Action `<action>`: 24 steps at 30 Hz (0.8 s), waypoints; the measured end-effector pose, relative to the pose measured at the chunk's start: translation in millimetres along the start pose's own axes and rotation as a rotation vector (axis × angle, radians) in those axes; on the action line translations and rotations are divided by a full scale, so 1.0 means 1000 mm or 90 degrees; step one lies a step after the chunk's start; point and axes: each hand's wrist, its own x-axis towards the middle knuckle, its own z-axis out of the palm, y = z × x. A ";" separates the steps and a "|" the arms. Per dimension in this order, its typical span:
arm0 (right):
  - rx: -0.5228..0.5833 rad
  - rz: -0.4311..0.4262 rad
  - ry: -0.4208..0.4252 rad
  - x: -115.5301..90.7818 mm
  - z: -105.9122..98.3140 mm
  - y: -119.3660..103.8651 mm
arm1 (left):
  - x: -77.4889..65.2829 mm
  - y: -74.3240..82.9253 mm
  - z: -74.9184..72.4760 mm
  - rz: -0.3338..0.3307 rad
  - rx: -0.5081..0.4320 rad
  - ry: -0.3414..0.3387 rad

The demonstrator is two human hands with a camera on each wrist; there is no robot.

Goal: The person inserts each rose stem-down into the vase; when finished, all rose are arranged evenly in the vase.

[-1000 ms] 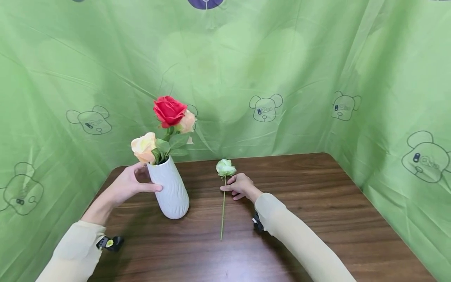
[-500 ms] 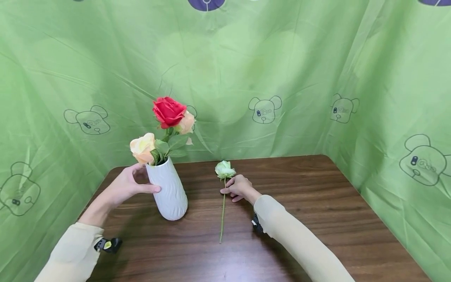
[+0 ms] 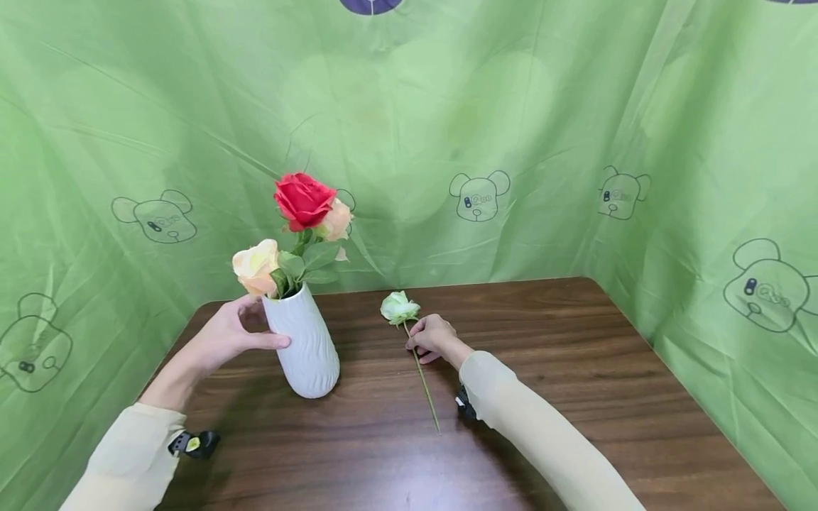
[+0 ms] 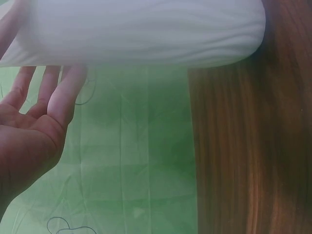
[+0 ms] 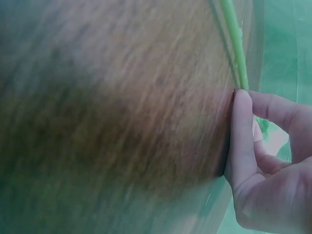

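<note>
On the left of the table in the head view is a white ribbed vase [image 3: 305, 355], leaning a little to the left. My left hand [image 3: 224, 337] grips it below the rim, with the thumb across the front and the fingers behind. The vase holds a red rose [image 3: 304, 201], a peach rose [image 3: 255, 266] and a pale pink rose [image 3: 336, 221] partly behind the red one. To the right, my right hand [image 3: 437, 339] pinches the stem [image 5: 235, 39] of a pale green rose [image 3: 399, 307] just below its bloom. In the right wrist view, thumb and finger meet on that stem.
A dark brown wooden table [image 3: 549, 397] with rounded back corners lies beneath everything. Green cloth [image 3: 409, 142] printed with bear faces hangs along the back and both sides.
The pale green rose has turned in my right hand: its bloom has swung left and its stem end right. My left hand and the vase stay about where they were.
</note>
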 end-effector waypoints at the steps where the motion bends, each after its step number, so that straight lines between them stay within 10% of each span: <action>1: -0.002 -0.001 -0.001 -0.001 0.000 -0.001 | 0.000 0.000 0.000 -0.001 0.000 0.000; 15: 0.025 -0.009 -0.045 -0.009 -0.007 -0.006 | 0.004 0.000 -0.003 -0.008 0.028 -0.003; 24: 0.093 0.027 -0.171 -0.006 -0.016 -0.008 | 0.001 0.001 -0.002 -0.011 0.032 -0.009</action>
